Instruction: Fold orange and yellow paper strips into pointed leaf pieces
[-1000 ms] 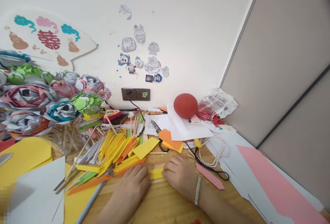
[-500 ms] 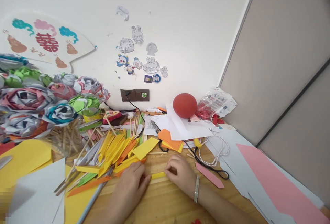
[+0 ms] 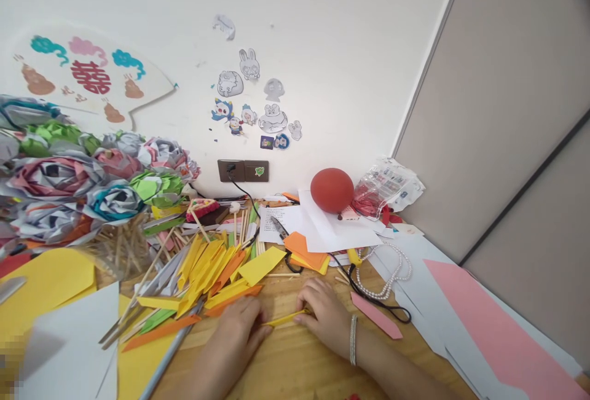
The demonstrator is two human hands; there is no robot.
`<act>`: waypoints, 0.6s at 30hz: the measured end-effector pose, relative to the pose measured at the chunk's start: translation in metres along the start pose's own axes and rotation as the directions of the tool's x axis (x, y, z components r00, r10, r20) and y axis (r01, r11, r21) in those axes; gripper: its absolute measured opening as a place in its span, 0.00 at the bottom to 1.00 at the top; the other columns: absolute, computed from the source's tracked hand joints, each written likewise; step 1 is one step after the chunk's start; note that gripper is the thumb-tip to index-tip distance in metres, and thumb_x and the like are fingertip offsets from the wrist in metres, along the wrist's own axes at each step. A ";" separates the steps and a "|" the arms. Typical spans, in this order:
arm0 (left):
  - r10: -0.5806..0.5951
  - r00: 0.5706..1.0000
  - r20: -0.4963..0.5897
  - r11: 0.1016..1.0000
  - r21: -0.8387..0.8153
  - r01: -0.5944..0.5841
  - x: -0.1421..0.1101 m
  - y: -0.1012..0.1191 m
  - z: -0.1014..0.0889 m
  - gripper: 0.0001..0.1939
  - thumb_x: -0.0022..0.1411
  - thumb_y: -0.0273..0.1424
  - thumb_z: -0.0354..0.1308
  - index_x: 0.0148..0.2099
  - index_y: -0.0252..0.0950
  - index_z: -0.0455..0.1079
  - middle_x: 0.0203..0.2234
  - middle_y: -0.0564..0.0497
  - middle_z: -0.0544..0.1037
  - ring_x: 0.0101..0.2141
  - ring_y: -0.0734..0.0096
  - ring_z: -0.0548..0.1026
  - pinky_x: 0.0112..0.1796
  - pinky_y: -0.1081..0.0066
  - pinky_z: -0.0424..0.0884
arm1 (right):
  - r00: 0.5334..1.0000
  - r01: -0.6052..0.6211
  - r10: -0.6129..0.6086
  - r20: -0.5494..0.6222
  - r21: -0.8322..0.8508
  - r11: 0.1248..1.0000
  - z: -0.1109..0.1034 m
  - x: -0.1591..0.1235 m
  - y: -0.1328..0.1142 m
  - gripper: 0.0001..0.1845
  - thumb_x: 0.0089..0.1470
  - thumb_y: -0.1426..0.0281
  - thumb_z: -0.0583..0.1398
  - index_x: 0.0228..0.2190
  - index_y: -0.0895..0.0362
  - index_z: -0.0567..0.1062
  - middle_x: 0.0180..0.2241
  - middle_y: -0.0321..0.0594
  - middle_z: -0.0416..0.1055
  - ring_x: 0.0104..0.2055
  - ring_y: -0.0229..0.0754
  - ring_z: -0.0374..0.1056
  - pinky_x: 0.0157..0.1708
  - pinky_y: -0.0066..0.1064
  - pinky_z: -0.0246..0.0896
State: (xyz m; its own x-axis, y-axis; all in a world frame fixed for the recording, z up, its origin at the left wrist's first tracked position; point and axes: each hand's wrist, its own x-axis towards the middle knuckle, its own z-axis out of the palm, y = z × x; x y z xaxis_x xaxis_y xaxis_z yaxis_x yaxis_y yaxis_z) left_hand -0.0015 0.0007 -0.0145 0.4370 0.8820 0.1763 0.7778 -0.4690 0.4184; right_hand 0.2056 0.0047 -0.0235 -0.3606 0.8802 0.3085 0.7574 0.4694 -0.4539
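Observation:
A narrow folded strip of yellow paper stretches between my two hands, just above or on the wooden table. My left hand pinches its left end, and my right hand, with a silvery bracelet at the wrist, pinches the right end. Beyond my left hand lies a heap of folded yellow paper pieces, mixed with orange ones. One flat yellow paper rests at the heap's right side. To the right of my right hand is a pink paper strip with pointed ends.
Paper flowers crowd the left side. A red balloon sits on white sheets near the wall. A black cord and a pearl string lie at right, beside large paper sheets. Wooden sticks are scattered at left.
The yellow strip went from a flat, wider band under my fingertips to a narrow edge held slightly tilted. My fingers moved from pressing on it to pinching its ends.

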 end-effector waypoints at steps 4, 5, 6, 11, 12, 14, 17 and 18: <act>0.070 0.997 0.029 0.997 -0.015 -0.070 -0.005 0.003 0.000 0.08 0.59 0.26 0.49 0.30 0.38 0.66 0.27 0.53 0.72 0.30 0.69 0.71 0.33 0.72 0.67 | 0.989 0.146 -0.145 0.022 -0.093 0.985 -0.002 -0.001 -0.004 0.06 0.50 0.75 0.63 0.30 0.56 0.70 0.32 0.35 0.69 0.37 0.41 0.61 0.36 0.32 0.53; 0.086 0.996 0.024 0.996 -0.006 -0.086 -0.006 0.005 0.000 0.09 0.61 0.26 0.48 0.30 0.38 0.67 0.28 0.52 0.73 0.30 0.69 0.72 0.33 0.72 0.67 | 0.985 0.175 -0.173 0.021 -0.130 0.976 -0.002 -0.001 -0.004 0.05 0.51 0.75 0.62 0.30 0.55 0.70 0.32 0.35 0.69 0.37 0.41 0.61 0.36 0.32 0.52; 0.105 0.994 0.016 0.994 0.003 -0.105 -0.007 0.006 -0.001 0.11 0.61 0.26 0.46 0.29 0.38 0.67 0.28 0.52 0.73 0.30 0.68 0.72 0.33 0.72 0.67 | 0.981 0.194 -0.193 0.018 -0.163 0.968 -0.002 -0.002 -0.005 0.04 0.52 0.75 0.61 0.28 0.55 0.70 0.31 0.35 0.69 0.37 0.41 0.61 0.36 0.33 0.52; 0.247 0.963 -0.112 0.968 0.078 -0.239 -0.006 0.008 -0.002 0.14 0.63 0.25 0.42 0.30 0.38 0.67 0.26 0.52 0.70 0.27 0.70 0.70 0.29 0.73 0.66 | 0.969 0.237 -0.246 -0.025 -0.189 0.953 -0.001 -0.006 -0.005 0.08 0.54 0.76 0.56 0.24 0.56 0.68 0.27 0.36 0.66 0.33 0.40 0.60 0.32 0.32 0.53; 0.281 0.949 -0.143 0.957 0.112 -0.266 -0.005 0.007 -0.002 0.14 0.63 0.25 0.42 0.31 0.39 0.67 0.26 0.52 0.70 0.27 0.70 0.70 0.28 0.73 0.66 | 0.967 0.242 -0.251 -0.034 -0.177 0.954 -0.001 -0.007 -0.006 0.08 0.55 0.77 0.55 0.25 0.56 0.67 0.28 0.36 0.66 0.33 0.41 0.60 0.32 0.31 0.54; 0.359 0.917 -0.175 0.926 0.193 -0.325 -0.005 0.006 -0.001 0.13 0.64 0.26 0.43 0.31 0.39 0.67 0.25 0.52 0.70 0.27 0.68 0.70 0.28 0.72 0.65 | 0.961 0.264 -0.273 -0.042 -0.155 0.952 -0.001 -0.008 -0.008 0.08 0.55 0.77 0.54 0.25 0.56 0.67 0.28 0.37 0.66 0.33 0.40 0.60 0.31 0.31 0.55; 0.433 0.890 -0.144 0.881 0.277 -0.384 -0.007 0.004 0.003 0.14 0.63 0.24 0.44 0.28 0.38 0.66 0.22 0.52 0.71 0.25 0.67 0.70 0.28 0.71 0.65 | 0.939 0.335 -0.343 -0.011 -0.188 0.923 -0.002 -0.009 -0.011 0.07 0.57 0.75 0.53 0.27 0.56 0.68 0.29 0.38 0.67 0.33 0.41 0.61 0.32 0.31 0.56; 0.430 0.895 -0.123 0.881 0.275 -0.385 -0.008 0.003 0.004 0.14 0.62 0.22 0.44 0.27 0.38 0.66 0.22 0.52 0.71 0.25 0.68 0.70 0.28 0.71 0.65 | 0.928 0.368 -0.373 0.015 -0.208 0.906 -0.002 -0.009 -0.011 0.07 0.57 0.74 0.53 0.28 0.56 0.68 0.28 0.38 0.68 0.32 0.41 0.61 0.31 0.31 0.56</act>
State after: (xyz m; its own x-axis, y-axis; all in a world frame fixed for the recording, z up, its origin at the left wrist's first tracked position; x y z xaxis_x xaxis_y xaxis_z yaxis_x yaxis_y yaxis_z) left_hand -0.0005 -0.0086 -0.0185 0.6698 0.5930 0.4469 0.6410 -0.7656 0.0551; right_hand 0.2017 -0.0089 -0.0193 -0.6254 0.6427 0.4425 0.6670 0.7346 -0.1244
